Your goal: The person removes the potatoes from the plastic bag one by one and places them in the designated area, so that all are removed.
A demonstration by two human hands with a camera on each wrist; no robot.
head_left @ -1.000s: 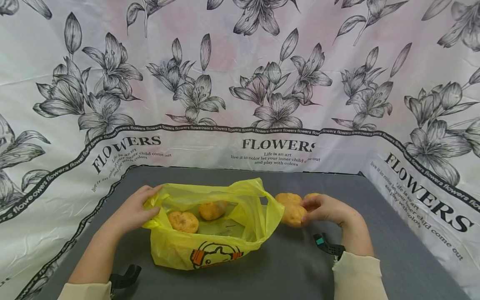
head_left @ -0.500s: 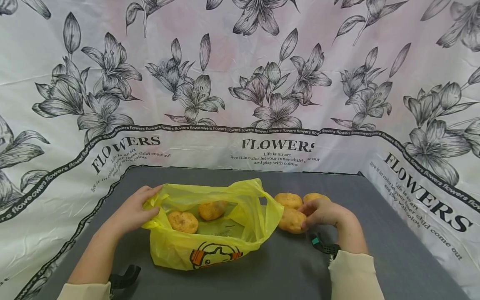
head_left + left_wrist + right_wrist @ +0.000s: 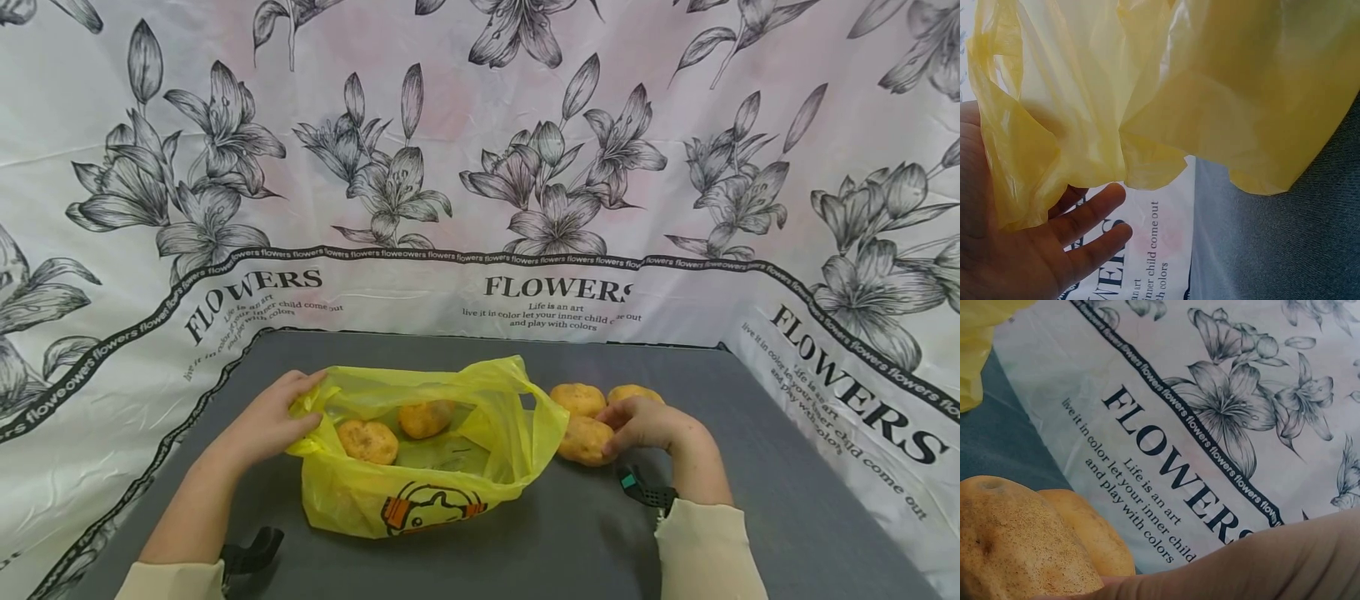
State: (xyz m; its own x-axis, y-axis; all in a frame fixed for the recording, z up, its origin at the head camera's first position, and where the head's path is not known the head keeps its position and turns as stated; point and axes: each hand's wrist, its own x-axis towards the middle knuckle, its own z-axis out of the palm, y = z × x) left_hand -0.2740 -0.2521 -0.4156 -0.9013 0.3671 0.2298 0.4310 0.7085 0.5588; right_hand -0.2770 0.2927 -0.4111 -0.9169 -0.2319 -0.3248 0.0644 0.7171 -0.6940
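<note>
A yellow plastic bag (image 3: 390, 500) with a printed cartoon face stands with its mouth spread wide. Inside it lie two potatoes, one at the left (image 3: 367, 442) and one farther back (image 3: 424, 418). My left hand (image 3: 279, 421) holds the bag's left rim between thumb and fingers; the left wrist view shows the yellow film (image 3: 1085, 144) running through that hand (image 3: 1035, 256). To the right of the bag, my right hand (image 3: 648, 423) grips the nearest potato (image 3: 583, 441) by its right side. In the right wrist view this potato (image 3: 1016, 544) fills the lower left corner.
Two more potatoes rest just behind the gripped one, at the left (image 3: 576, 399) and right (image 3: 632, 392). Everything sits on a grey table (image 3: 540, 550). A white cloth (image 3: 420, 308) printed with flowers hangs around its back and sides.
My right hand has brought the front potato slightly nearer to me, away from the potatoes behind, and more of the back right potato shows. The left hand and the bag hold their place.
</note>
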